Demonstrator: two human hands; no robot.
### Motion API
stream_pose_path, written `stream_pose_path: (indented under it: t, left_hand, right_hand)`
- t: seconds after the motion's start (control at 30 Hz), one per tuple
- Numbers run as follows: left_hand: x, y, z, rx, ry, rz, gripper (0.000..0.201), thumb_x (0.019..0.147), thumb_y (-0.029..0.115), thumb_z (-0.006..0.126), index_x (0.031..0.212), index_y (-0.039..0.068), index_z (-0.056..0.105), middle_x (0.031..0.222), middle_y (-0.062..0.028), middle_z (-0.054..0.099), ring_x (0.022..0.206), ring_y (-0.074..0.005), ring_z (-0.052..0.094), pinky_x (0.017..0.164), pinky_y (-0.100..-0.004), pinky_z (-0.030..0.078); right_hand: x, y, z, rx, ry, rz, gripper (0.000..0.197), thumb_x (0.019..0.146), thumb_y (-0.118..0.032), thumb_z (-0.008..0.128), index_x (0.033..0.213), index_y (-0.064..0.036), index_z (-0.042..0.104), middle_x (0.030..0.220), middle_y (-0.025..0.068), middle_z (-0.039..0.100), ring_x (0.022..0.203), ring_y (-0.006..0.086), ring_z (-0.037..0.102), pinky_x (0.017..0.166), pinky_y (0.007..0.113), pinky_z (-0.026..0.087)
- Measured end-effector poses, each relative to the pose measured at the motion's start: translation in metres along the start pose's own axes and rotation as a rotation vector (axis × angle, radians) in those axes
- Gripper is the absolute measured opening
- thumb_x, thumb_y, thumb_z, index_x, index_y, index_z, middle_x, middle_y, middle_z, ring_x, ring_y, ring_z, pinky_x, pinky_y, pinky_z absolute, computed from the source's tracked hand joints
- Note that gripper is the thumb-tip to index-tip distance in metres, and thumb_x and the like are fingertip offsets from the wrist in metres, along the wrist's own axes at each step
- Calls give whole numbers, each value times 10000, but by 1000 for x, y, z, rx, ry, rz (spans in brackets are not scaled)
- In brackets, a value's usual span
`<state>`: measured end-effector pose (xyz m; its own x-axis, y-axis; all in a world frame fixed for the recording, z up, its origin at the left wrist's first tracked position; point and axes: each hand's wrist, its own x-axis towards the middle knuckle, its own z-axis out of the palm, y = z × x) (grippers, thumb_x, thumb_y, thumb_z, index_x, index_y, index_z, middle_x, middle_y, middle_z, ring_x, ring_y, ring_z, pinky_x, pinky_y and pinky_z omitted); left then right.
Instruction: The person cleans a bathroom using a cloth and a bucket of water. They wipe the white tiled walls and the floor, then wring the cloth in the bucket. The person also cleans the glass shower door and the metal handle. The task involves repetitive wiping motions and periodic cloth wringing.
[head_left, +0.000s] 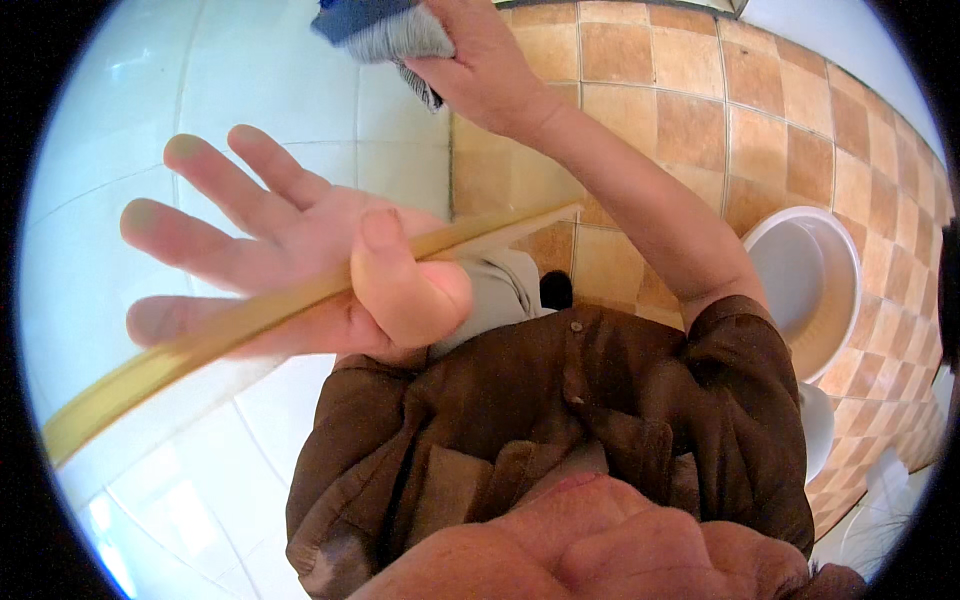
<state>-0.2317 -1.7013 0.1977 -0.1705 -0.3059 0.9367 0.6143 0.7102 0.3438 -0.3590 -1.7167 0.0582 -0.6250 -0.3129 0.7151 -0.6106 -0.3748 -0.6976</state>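
Observation:
My left hand (290,240) is raised in front of the white tiled wall (110,150). Its thumb pins a long yellow stick (200,342) against the palm while the fingers stay spread. The stick runs from the lower left up to the right and ends near my right forearm. My right hand (487,70) reaches to the top of the view and grips a blue and grey cloth (385,30), which lies against the wall. The cloth's upper part is cut off by the picture's edge.
Brown and tan floor tiles (700,120) fill the right side. A white round bowl (812,282) stands on the floor at the right. My brown shirt (560,420) fills the lower middle, with a dark shoe tip (555,290) below it.

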Motion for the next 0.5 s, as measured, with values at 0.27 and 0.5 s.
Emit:
stream_pose_path:
  t: [0.27, 0.5]
  left_hand:
    - [4, -1, -7, -87, -44, -12, 985, 637, -106, 472, 1525, 216, 193, 1526, -83, 325, 1339, -388, 388, 1101, -549, 322]
    - [0, -7, -8, -81, -75, -50, 1000, 651, -104, 499, 1531, 204, 136, 1534, -110, 260, 1337, -399, 362, 1107, -561, 298]
  right_hand:
    - [-198, 33, -51, -281, -294, 1040, 551, 855, -271, 623, 1320, -5, 493, 1214, 295, 538, 1153, 435, 523, 982, 493, 436]
    - [-126, -20, -54, -267, -228, 513, 483, 839, -268, 621, 1250, -28, 537, 1137, 265, 568, 1100, 429, 545, 932, 481, 466]
